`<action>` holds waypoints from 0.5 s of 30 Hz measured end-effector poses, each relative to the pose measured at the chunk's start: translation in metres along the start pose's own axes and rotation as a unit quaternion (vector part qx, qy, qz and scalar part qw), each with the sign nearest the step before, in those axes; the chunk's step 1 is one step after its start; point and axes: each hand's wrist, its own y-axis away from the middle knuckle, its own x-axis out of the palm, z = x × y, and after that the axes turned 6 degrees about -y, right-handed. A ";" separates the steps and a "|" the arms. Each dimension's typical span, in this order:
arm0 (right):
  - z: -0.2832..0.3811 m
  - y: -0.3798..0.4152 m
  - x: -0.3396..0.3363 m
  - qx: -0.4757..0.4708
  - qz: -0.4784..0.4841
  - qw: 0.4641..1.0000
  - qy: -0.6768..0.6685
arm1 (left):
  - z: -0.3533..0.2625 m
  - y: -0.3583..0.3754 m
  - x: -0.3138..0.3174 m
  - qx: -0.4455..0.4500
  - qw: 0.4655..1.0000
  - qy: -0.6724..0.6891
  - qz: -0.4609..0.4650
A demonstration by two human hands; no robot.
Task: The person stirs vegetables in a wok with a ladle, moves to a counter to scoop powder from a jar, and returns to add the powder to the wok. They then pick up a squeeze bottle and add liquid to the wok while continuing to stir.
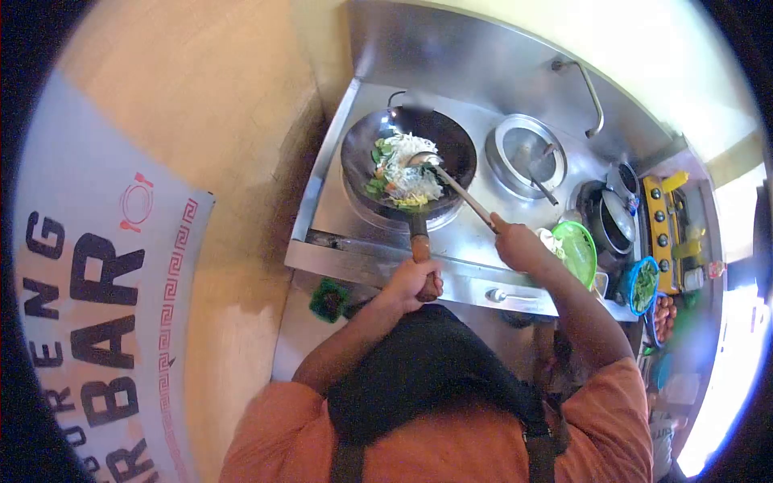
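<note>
Left fingers (pixel 415 282) wrapped round wok handle (pixel 419 241) at stove's (pixel 338 209) front edge; right fingers (pixel 515 244) clamped on ladle (pixel 451 181) in noodles (pixel 407 169).

Strong fisheye bends the view, with black corners all round. Daylight blows out white at three to four o'clock; the wall at nine o'clock sits dimmer, slightly soft.
</note>
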 end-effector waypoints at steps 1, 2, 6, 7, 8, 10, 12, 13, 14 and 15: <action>-0.007 -0.001 -0.003 -0.100 -0.076 0.990 -0.058 | 0.001 -0.003 -0.003 0.014 1.000 -0.007 -0.003; -0.011 0.003 -0.004 -0.105 -0.079 0.989 -0.061 | 0.002 -0.010 -0.006 0.023 1.000 -0.017 -0.004; 0.008 0.047 -0.049 0.033 0.062 0.939 -0.336 | 0.000 -0.033 -0.029 0.018 1.000 -0.012 0.020; 0.006 0.052 -0.052 0.036 0.096 0.938 -0.330 | 0.002 -0.036 -0.034 0.016 1.000 -0.010 0.017; 0.009 0.058 -0.055 0.039 0.130 0.936 -0.325 | 0.004 -0.036 -0.040 0.014 1.000 -0.003 0.012; 0.028 0.056 -0.054 0.023 0.151 0.963 -0.222 | 0.001 -0.030 -0.047 0.019 1.000 0.001 0.010; 0.014 0.023 0.004 -0.011 0.055 0.997 0.062 | -0.010 -0.025 -0.048 0.015 0.999 -0.046 0.016; 0.009 -0.001 0.025 -0.001 -0.004 1.000 0.026 | -0.013 -0.026 -0.051 0.015 0.998 -0.055 0.023; 0.005 -0.021 0.042 0.010 -0.059 0.998 -0.009 | -0.011 -0.032 -0.058 0.005 0.998 -0.053 0.034; 0.006 -0.033 0.051 0.015 -0.065 0.998 -0.007 | -0.011 -0.035 -0.062 -0.002 0.998 -0.049 0.045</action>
